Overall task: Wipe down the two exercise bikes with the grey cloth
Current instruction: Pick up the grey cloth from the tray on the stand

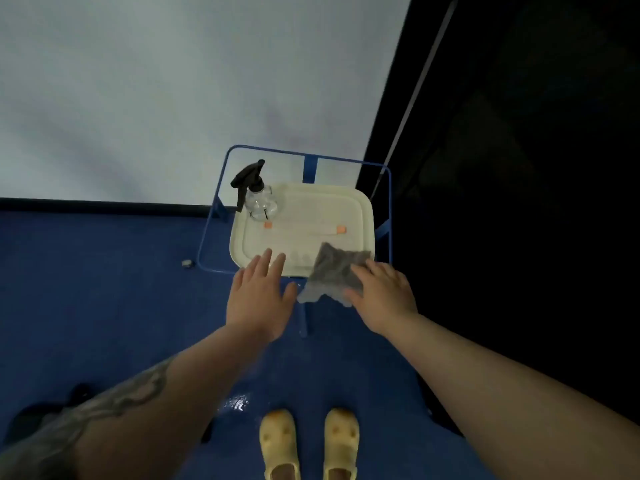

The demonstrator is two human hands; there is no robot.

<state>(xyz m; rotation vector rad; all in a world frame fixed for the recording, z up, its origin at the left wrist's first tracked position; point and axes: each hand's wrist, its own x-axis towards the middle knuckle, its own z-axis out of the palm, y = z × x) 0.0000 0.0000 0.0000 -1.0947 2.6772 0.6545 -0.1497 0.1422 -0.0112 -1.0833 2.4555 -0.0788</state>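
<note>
right hand grips grey cloth | left hand flat, empty, alongside | spray bottle beyond left fingers on cream tray

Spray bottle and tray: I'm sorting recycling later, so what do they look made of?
Spray bottle: clear body, glass or hard plastic, I cannot tell which; matte black plastic trigger head. Tray: cream, smooth moulded plastic by its rounded rim.

A clear plastic spray bottle with a black trigger head is standing upright at the far left corner of a cream rectangular plastic tray. The tray is resting on a blue metal-framed stand, which is standing on blue carpet against a white wall.
</note>
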